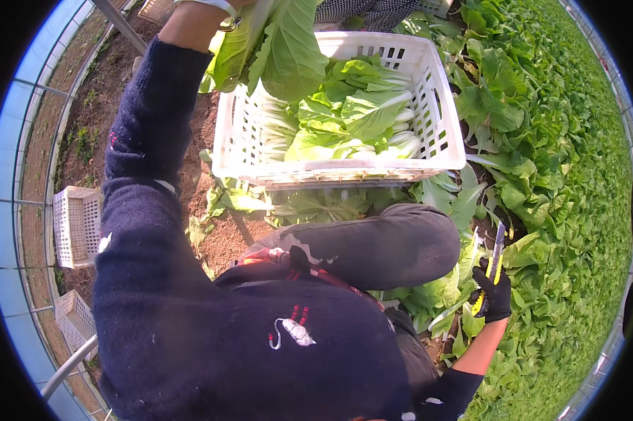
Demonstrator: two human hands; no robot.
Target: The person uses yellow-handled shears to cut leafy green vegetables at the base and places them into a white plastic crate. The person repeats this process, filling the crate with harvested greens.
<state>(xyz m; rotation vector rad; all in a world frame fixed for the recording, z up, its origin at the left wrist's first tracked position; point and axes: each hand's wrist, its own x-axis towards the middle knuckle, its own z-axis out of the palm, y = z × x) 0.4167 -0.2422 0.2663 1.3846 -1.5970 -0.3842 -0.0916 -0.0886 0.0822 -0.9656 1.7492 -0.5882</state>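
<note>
Only the wrist and a sliver of my left hand (236,3) show at the top edge, with a pale cuff and a bracelet. Large green leaves (290,52) hang from it over the crate's left back corner; the fingers are cut off by the frame. Below them stands a white plastic crate (337,171), holding leafy greens (342,113) laid with white stalks toward both side walls. My right hand (498,297), in a black glove, grips a yellow-and-black utility knife (494,263) at the right of my knee. Its blade is out and points away from me.
A dense bed of growing greens (564,200) covers the right side. Loose leaves (242,199) lie on soil before the crate. Two white crates (79,226) stand left, near a metal pole (71,366). Checkered fabric (366,13) shows behind the crate. My bent knee (427,242) is close.
</note>
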